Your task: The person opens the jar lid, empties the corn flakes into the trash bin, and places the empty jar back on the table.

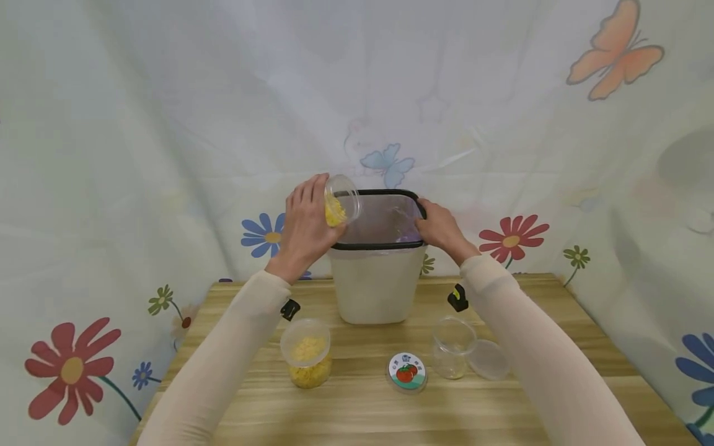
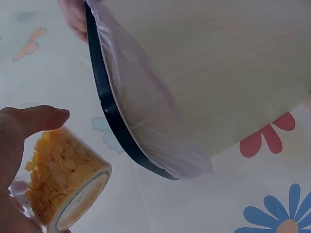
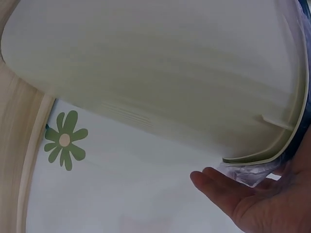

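Observation:
In the head view my left hand point(image 1: 308, 226) grips a transparent plastic jar point(image 1: 350, 193), tilted at the left side of a trash bin's mouth. Yellow flakes point(image 2: 60, 170) lie inside the jar, with the thumb and fingers around its wall in the left wrist view. The white trash bin point(image 1: 376, 285) stands upright on the table, with a black rim ring and a thin purplish liner bag point(image 2: 146, 102). My right hand point(image 1: 439, 228) holds the bin's right rim. Its fingers point(image 3: 221, 191) are outside, beside a gathered bit of liner.
On the wooden table point(image 1: 357, 415) in front of the bin stand a jar of yellow flakes point(image 1: 310, 373) and another transparent jar point(image 1: 446, 364). A round lid with a tomato picture point(image 1: 407, 373) and a transparent lid point(image 1: 491, 360) lie nearby. A printed curtain point(image 1: 223, 124) hangs behind.

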Available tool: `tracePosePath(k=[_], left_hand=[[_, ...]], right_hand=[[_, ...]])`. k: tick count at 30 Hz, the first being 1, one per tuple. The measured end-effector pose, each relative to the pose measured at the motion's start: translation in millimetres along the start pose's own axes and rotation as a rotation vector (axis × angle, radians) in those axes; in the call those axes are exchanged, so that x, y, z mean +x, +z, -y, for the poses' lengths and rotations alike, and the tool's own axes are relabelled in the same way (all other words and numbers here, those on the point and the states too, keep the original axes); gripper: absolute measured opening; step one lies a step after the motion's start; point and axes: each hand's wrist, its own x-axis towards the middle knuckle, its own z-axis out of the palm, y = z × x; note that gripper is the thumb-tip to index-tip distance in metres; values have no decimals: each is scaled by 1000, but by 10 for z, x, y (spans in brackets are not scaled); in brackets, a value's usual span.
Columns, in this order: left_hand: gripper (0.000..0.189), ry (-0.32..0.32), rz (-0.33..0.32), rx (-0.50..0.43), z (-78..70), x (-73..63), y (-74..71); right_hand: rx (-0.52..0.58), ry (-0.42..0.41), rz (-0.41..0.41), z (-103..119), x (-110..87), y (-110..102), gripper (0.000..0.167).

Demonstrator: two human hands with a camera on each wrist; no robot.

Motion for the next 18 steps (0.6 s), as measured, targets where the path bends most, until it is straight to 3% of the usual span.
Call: tracePosePath(k=[18], left_hand=[[96,37,55,59,15,167,108]], right_hand=[[30,34,-42,-31,9,31,62]])
